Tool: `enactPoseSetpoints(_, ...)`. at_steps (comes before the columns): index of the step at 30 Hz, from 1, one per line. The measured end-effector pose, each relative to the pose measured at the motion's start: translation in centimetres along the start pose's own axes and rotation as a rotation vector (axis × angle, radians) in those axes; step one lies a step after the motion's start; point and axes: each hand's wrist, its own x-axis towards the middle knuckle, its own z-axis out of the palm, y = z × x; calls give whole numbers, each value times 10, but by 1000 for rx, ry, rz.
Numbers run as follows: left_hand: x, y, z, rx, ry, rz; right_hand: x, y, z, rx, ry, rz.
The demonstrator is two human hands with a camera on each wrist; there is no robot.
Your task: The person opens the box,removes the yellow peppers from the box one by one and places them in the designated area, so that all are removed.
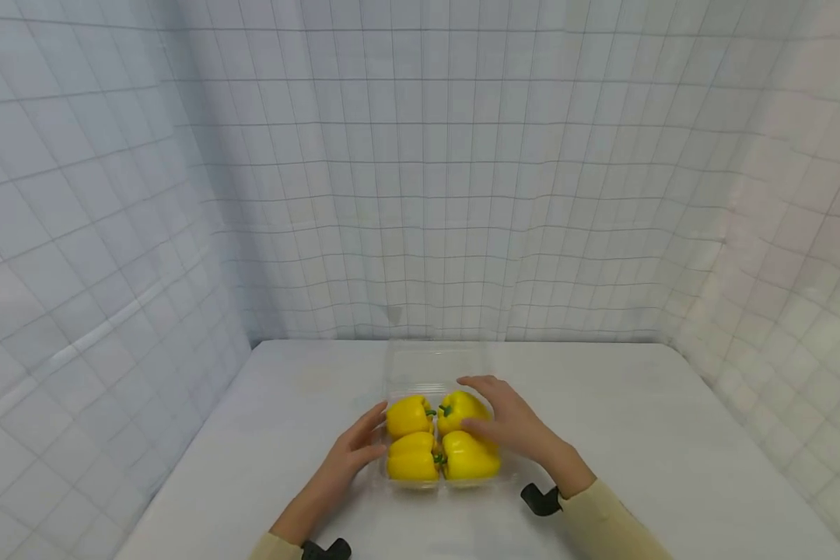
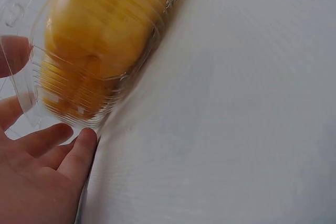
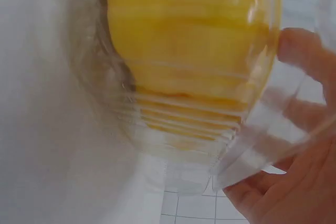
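A clear plastic clamshell box (image 1: 411, 484) holds several yellow bell peppers, set in two rows with their green stems toward the middle. Its lid (image 1: 434, 362) lies folded back, away from me. Along the box's left side is my left hand (image 1: 350, 447), fingers loosely bent and the thumb near the front left pepper (image 1: 413, 457). My right hand (image 1: 518, 420) reaches over the right side, its thumb over the right-hand peppers and its fingers spread past the back right pepper (image 1: 458, 408). In the right wrist view, fingertips (image 3: 294, 45) are right at a pepper behind the clear rim.
The box stands on a white table (image 1: 308, 381) in front of me. White sheeting with a grid pattern (image 1: 448, 194) hangs behind the table and along both sides. A dark wrist mount (image 1: 540, 500) sits at each sleeve cuff.
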Motion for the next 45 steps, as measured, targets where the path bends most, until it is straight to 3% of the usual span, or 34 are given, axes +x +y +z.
enactPoseSetpoints(6, -2, -3, -2, -11, -5, -29, 5, -5, 8, -37, -8, -22)
enactPoseSetpoints(22, -2, -3, -6, -11, -8, -31, 14, 5, 9, -14, -33, -70)
enactPoseSetpoints(37, 2, -4, -3, 26, -17, 1, 11, 8, 5, -119, -59, -127)
enactPoseSetpoints(45, -6, -7, -3, 29, -15, -4, 5, 5, 12, -128, -76, -159)
